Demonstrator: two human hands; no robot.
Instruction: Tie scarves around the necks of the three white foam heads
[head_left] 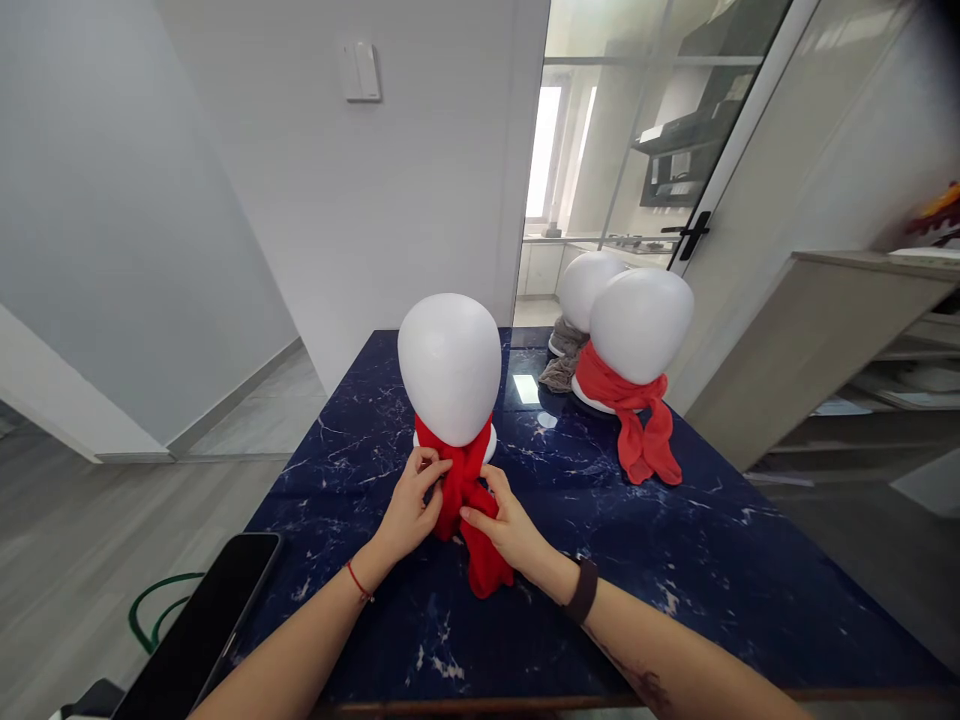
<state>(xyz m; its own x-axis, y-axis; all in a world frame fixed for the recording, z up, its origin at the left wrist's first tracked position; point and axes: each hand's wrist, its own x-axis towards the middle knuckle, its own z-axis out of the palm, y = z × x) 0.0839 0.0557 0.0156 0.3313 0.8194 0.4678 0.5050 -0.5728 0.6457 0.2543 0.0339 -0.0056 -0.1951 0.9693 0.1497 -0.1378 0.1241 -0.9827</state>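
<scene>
A white mannequin head (450,365) stands upright on the table in front of me, with a bright red scarf (487,560) tied around its neck. The scarf's two ends hang down onto the tabletop below the knot. My left hand (412,503) pinches the scarf at the left side of the knot, fingers curled. On the other side, my right hand (508,520) grips the scarf's right part between thumb and fingers. Part of the scarf is hidden behind my fingers.
Another white head (641,322) wearing a coral-red scarf (637,420) stands at the back right. Behind it is a third head (589,287) with a grey-brown scarf (562,368). The dark blue marbled table (600,580) carries them. A black phone or tablet (206,620) lies at the left edge.
</scene>
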